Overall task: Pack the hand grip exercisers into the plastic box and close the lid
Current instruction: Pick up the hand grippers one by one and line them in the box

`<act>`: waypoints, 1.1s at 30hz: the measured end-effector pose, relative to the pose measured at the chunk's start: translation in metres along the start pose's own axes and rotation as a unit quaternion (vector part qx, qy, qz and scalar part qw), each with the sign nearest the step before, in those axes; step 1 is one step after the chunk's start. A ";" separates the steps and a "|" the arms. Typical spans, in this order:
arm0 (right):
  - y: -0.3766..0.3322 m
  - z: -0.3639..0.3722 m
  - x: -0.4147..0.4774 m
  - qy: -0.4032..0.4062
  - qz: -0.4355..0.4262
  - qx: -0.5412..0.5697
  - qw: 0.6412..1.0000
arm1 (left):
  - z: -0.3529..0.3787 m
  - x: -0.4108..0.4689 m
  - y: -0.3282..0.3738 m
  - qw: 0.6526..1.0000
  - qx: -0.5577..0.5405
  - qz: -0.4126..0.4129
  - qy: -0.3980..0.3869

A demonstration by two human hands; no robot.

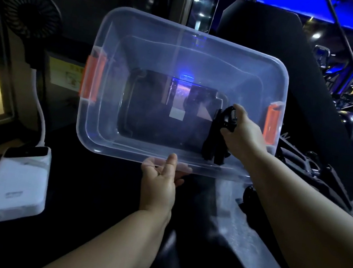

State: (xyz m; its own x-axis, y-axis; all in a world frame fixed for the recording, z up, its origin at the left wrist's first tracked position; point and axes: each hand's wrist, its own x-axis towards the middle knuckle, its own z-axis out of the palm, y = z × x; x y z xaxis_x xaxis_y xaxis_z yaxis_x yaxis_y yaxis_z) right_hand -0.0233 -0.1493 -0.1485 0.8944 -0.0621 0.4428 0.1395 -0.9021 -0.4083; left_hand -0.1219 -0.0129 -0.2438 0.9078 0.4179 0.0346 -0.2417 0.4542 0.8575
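The clear plastic box (105, 122) is tipped with its open mouth toward the camera, lid off; the left hand (159, 179) grips the middle of its near rim, thumb over the edge. The right hand (244, 134) is inside the box at its right end, fingers curled round a black hand grip exerciser (215, 138) – handles pointing down toward the near wall. Noted at left: a white power bank (17, 184) and a black fan (31, 11).
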 end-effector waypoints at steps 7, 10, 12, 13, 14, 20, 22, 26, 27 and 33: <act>0.002 0.025 0.023 -0.022 -0.025 -0.067 0.997 | 0.001 0.001 0.001 1.000 0.014 0.005 0.001; -0.003 0.031 0.030 -0.023 -0.041 -0.138 0.989 | 0.001 0.000 0.001 1.000 0.019 0.005 0.003; -0.006 0.036 0.033 -0.020 -0.057 -0.154 0.986 | 0.000 0.001 0.001 1.000 0.027 0.002 0.002; -0.005 0.038 0.036 -0.020 -0.062 -0.153 0.986 | 0.000 0.000 0.001 1.000 0.029 0.000 0.001; -0.006 0.039 0.038 -0.019 -0.065 -0.155 0.986 | 0.000 0.000 0.001 1.000 0.029 -0.001 0.001; -0.005 0.040 0.049 0.003 -0.097 -0.248 0.964 | 0.001 0.001 0.001 0.999 0.030 0.011 0.009; -0.005 0.042 0.050 0.013 -0.109 -0.274 0.956 | 0.002 0.002 0.000 0.999 0.037 0.020 0.016; -0.005 0.040 0.054 0.028 -0.121 -0.313 0.942 | 0.003 0.001 0.000 0.998 0.037 0.033 0.029; -0.004 0.040 0.055 0.030 -0.123 -0.318 0.939 | 0.003 0.000 0.000 0.998 0.035 0.036 0.033; -0.004 0.045 0.055 0.049 -0.128 -0.333 0.933 | 0.004 0.001 0.000 0.998 0.009 0.040 0.045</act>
State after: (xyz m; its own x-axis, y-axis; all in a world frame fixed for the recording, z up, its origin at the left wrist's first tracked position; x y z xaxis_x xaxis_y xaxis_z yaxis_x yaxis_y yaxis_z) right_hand 0.0448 -0.1298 -0.1585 0.8202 0.1816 0.5425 0.0186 -0.9562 0.2920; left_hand -0.1194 -0.0153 -0.2420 0.8514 0.5214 0.0576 -0.3050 0.4027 0.8630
